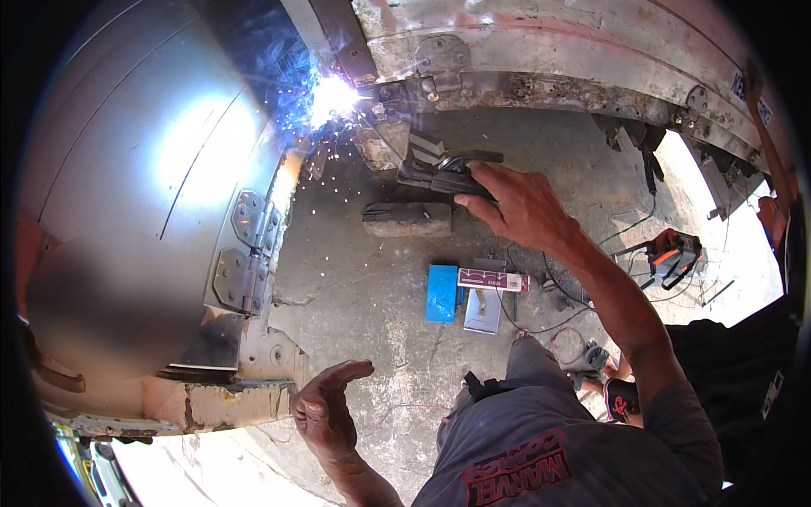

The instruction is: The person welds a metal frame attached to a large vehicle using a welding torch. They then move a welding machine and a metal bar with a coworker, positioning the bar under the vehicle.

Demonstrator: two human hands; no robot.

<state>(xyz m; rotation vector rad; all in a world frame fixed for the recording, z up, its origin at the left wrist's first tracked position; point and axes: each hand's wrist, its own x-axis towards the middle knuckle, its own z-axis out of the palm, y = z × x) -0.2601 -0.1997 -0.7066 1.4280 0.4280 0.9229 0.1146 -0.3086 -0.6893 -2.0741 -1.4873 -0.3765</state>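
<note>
My right hand (524,207) is closed around a black welding electrode holder (443,177), whose rod reaches up-left to a bright arc (332,100) with blue smoke and sparks. The glare hides the exact point of contact, at a rusty steel joint beside a metal door panel (127,144) with steel hinges (249,220). Low on the left, my left hand (329,406) is raised beside the chipped lower frame ledge (203,406), fingers bent but apart, with nothing visible in it; I cannot tell whether it touches the ledge.
A worn steel beam (549,46) crosses the top. On the concrete floor lie a block (405,221), blue case (442,294), carton (486,279), cables and an orange-and-black welding machine (676,258). Another person (726,380) in dark clothing is at the right, an arm raised to the beam.
</note>
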